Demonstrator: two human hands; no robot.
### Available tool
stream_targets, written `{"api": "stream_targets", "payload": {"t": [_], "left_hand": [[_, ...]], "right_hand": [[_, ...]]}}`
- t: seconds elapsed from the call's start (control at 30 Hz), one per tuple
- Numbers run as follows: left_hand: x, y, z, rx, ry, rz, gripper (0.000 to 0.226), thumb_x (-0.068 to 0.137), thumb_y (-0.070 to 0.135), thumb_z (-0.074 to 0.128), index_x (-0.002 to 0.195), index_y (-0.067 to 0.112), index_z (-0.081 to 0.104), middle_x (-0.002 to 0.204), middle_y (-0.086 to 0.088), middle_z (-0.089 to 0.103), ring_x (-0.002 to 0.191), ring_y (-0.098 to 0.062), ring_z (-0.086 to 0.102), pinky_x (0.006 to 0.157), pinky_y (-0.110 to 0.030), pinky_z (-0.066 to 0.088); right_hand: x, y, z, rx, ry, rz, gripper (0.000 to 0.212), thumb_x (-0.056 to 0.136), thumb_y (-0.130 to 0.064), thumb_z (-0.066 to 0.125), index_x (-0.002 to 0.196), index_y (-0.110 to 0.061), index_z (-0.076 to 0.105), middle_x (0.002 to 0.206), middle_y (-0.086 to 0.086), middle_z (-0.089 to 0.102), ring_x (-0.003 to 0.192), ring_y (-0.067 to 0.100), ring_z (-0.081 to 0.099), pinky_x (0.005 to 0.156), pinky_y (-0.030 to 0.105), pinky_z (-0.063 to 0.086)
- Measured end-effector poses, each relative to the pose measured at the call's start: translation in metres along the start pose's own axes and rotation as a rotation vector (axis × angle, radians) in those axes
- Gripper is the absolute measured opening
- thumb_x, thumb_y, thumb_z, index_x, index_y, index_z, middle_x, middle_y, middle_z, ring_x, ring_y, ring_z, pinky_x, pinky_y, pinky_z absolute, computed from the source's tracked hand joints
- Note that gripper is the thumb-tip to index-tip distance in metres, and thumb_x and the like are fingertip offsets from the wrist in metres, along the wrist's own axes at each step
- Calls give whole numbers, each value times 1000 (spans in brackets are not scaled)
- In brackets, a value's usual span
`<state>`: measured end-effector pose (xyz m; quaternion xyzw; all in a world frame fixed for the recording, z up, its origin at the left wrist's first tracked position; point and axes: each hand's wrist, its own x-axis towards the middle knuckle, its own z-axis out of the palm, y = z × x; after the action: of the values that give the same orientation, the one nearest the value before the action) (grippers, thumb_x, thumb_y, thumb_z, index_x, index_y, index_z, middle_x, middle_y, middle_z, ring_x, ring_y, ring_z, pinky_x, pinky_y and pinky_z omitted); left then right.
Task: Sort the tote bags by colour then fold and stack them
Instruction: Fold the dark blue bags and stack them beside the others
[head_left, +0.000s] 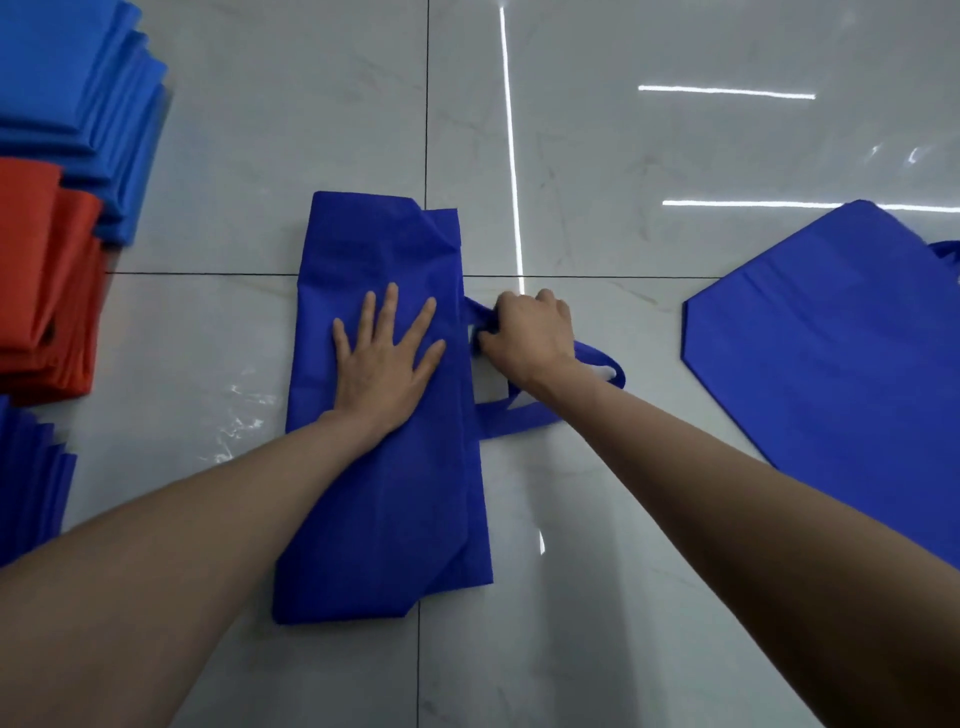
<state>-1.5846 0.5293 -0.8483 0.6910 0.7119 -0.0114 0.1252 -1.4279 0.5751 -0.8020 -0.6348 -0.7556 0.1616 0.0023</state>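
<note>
A dark blue tote bag (384, 415), folded into a long strip, lies in the middle of the tiled floor (623, 156). The left hand (387, 358) presses flat on it, fingers straight and spread. The right hand (524, 332) curls its fingers around the bag's handles (519, 415) at the strip's right edge. Another dark blue bag (831, 353) lies flat well to the right. Stacks of light blue bags (78, 104), red bags (47, 280) and dark blue bags (26, 483) sit at the left.

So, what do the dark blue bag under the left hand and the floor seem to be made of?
Dark blue bag: probably non-woven fabric, matte, holding soft creases. Floor: looks like polished marble-pattern tile, glossy, reflecting lights, with dark grout lines.
</note>
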Motion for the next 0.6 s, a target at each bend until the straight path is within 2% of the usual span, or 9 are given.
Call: {"api": "stream_targets", "payload": {"t": [0.07,0.13,0.2,0.27,0.4,0.47,0.5,0.53,0.6], "left_hand": [[-3,-2,2,15,5,25,57,96,54,16,148,39,-2,158,-2,-10,145,-24,-10,113,-54,-2],[-6,-2,2,10,-7,21,57,96,54,16,148,39,-2,158,-2,-11,145,-24,-11,113,-54,-2],[-9,-1,1,-4,-21,8,57,97,54,16,148,39,-2,158,-2,-12,145,-24,-12,113,-54,-3],[-15,-1,1,-15,-30,-2,57,97,54,17,148,38,-2,158,-2,-12,145,-24,-12,113,-54,-3],[-29,-3,3,-21,-43,-19,57,96,54,16,148,39,-3,158,-1,-13,144,-24,-13,113,-55,-3],[-34,-1,4,-31,-49,-37,57,96,54,16,148,39,-3,158,-1,-13,144,-24,-13,113,-55,-3],[-36,-1,5,-36,-51,-47,58,96,54,17,148,39,-3,158,-2,-13,144,-24,-13,113,-55,-3],[-37,0,5,-41,-51,-57,58,96,55,17,148,39,-3,158,-2,-13,144,-24,-13,113,-55,-3],[-37,1,4,-42,-47,-71,58,95,56,17,148,39,-3,158,-2,-12,145,-25,-11,113,-54,-1]], "right_hand": [[-2,4,-7,152,-78,89,11,85,-27,54,86,-16,55,86,3,56,99,25,44,88,34,35],[-4,11,-18,574,-131,211,4,79,-18,59,80,-18,55,83,4,58,91,25,52,84,37,48],[-9,22,-34,989,-72,310,13,77,-1,55,78,-14,56,76,5,59,76,23,55,71,32,50],[-13,38,-43,1225,-46,366,16,75,7,53,77,-9,57,71,7,60,75,24,55,72,32,48],[-27,66,-33,978,4,545,10,77,-4,57,83,-10,53,77,5,53,70,19,50,61,27,45],[-37,70,-22,853,99,629,31,75,-11,56,107,-10,54,102,9,53,92,24,52,76,34,50],[-46,66,-19,744,166,583,45,75,-12,56,119,-11,52,119,10,49,108,26,48,90,38,47],[-56,60,-17,603,252,425,53,74,-12,55,126,-11,50,132,11,44,118,28,42,100,40,41],[-75,37,-11,332,385,-65,56,71,-12,46,127,-9,53,139,14,42,124,30,40,106,42,33]]}}
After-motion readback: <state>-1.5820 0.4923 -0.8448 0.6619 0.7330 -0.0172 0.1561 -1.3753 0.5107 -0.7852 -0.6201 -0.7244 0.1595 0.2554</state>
